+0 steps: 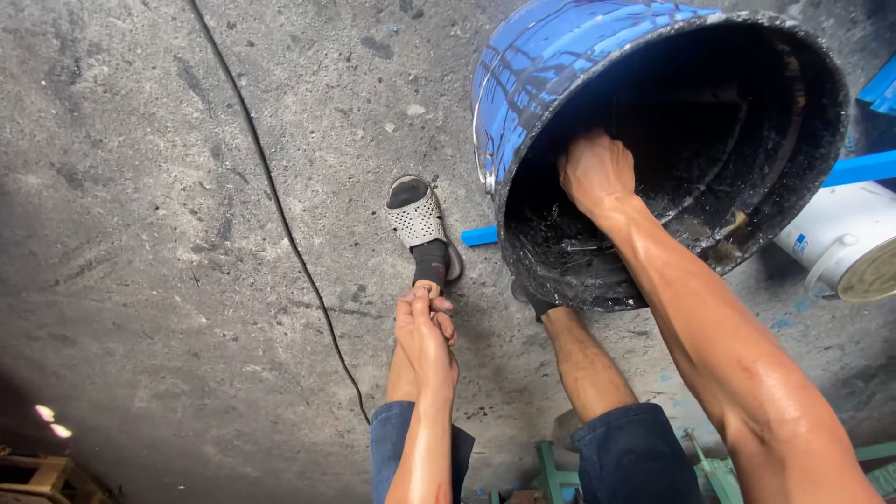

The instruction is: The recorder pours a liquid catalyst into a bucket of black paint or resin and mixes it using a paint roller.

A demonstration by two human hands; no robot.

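Observation:
A blue metal drum point(532, 65) lies tilted on its side, its dark, grimy open mouth facing me. My right hand point(595, 171) grips the near rim of the drum, fingers curled inside the opening. My left hand point(425, 322) hangs down in front of my left shin, fingers bunched by the top of a black sock point(431, 261); whether it pinches anything I cannot tell. My left foot wears a grey perforated sandal point(416, 217). My right foot is hidden behind the drum.
A black cable point(280, 215) runs across the concrete floor at the left. A white plastic container point(840, 238) and blue bars point(863, 168) lie at the right. A green metal stool frame point(551, 471) sits under me. Wooden pieces point(42, 476) are at the bottom left.

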